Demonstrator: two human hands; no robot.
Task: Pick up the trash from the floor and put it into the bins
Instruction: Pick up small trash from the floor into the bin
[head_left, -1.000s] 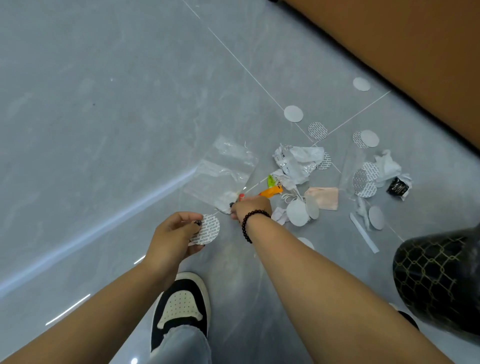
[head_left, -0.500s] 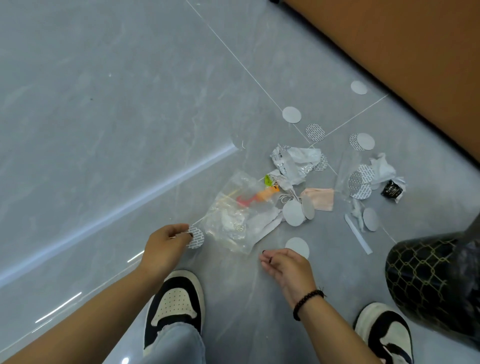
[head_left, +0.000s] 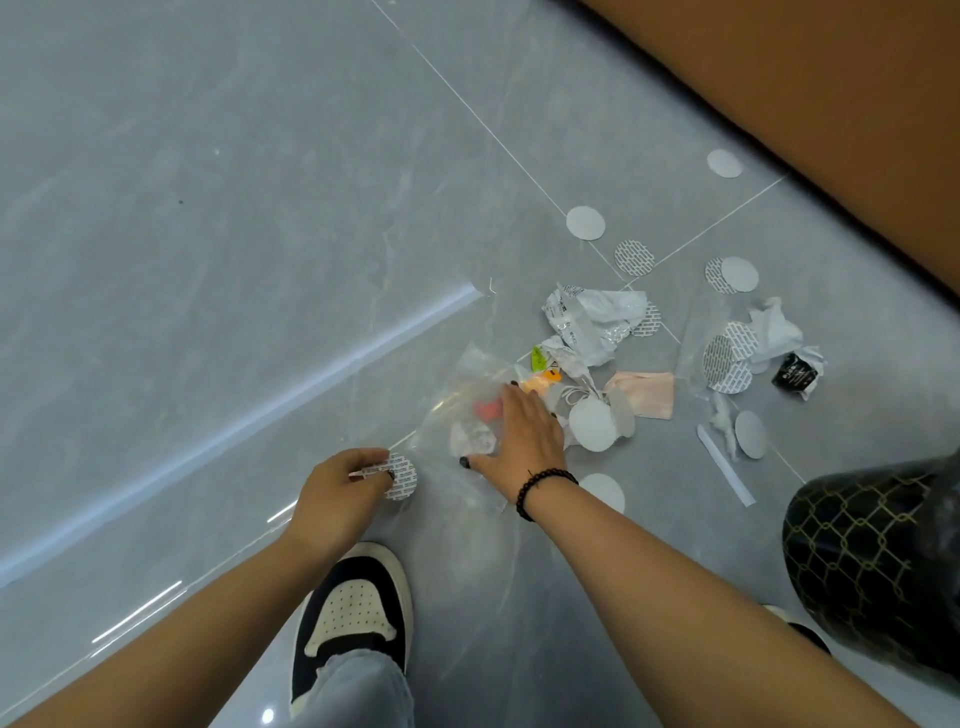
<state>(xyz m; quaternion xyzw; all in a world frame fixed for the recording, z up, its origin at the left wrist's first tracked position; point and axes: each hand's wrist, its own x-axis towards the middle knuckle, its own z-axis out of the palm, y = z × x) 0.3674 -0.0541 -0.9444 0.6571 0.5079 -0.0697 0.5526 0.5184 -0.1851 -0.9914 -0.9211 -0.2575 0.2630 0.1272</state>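
Note:
Trash lies scattered on the grey tiled floor. My left hand (head_left: 345, 480) pinches a round printed seal (head_left: 401, 475) low over the floor. My right hand (head_left: 522, 431), fingers spread and straight, rests flat on a clear plastic bag (head_left: 457, 410) that holds red and white scraps. Past it lie an orange and green wrapper (head_left: 543, 371), a crumpled white wrapper (head_left: 592, 322), a pink mask (head_left: 647, 392) and several white and printed discs (head_left: 589, 423). A black bin (head_left: 872, 561) with a gold lattice pattern stands at the lower right.
An orange-brown wall (head_left: 805, 104) runs across the upper right. A small black sachet (head_left: 792, 374) and a white strip (head_left: 724, 470) lie near the bin. My black and white shoe (head_left: 353, 618) stands below my hands; the other shoe (head_left: 800, 629) shows beside the bin.
My right hand let go of the clear bag, drew back toward me, then reached out and now lies flat on it. The bag dropped nearer to me. My left hand kept the seal.

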